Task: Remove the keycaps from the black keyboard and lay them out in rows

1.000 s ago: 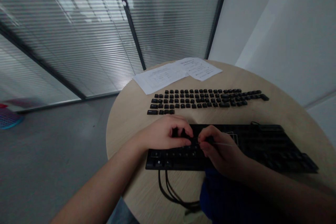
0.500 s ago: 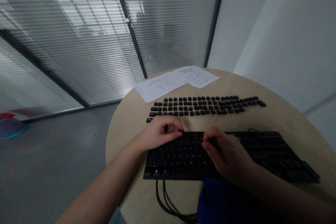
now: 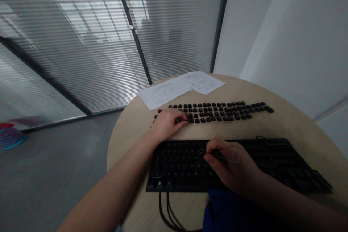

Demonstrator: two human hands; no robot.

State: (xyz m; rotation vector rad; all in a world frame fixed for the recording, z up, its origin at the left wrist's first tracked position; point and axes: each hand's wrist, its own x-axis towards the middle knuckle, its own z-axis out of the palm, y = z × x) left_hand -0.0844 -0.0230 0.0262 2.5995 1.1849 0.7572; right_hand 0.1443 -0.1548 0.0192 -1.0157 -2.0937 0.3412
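My left hand [image 3: 169, 122] reaches over the rows of loose black keycaps [image 3: 212, 110], its thumb and forefinger pinched on a keycap [image 3: 185, 118] at the near row. The palm and fingers hide the left end of the rows. My right hand [image 3: 233, 161] is closed over the middle of the black keyboard [image 3: 176, 157]. In it is a slim tool with a clear, thin wire-like loop [image 3: 234, 154], which looks like a keycap puller. The tool's working end, near the keys, is dark and hard to make out.
Printed papers [image 3: 168, 90] lie at the far edge of the round wooden table [image 3: 130, 130]. Black cables [image 3: 170, 215] hang from the keyboard's near side. Dark blue cloth [image 3: 217, 212] is at the front edge. A blue basket [image 3: 12, 137] stands on the floor, left.
My left hand has moved away from the keyboard's top edge to the loose keycaps, carrying a small black keycap. My right hand has shifted slightly left, still holding the tool. The view has tilted slightly.
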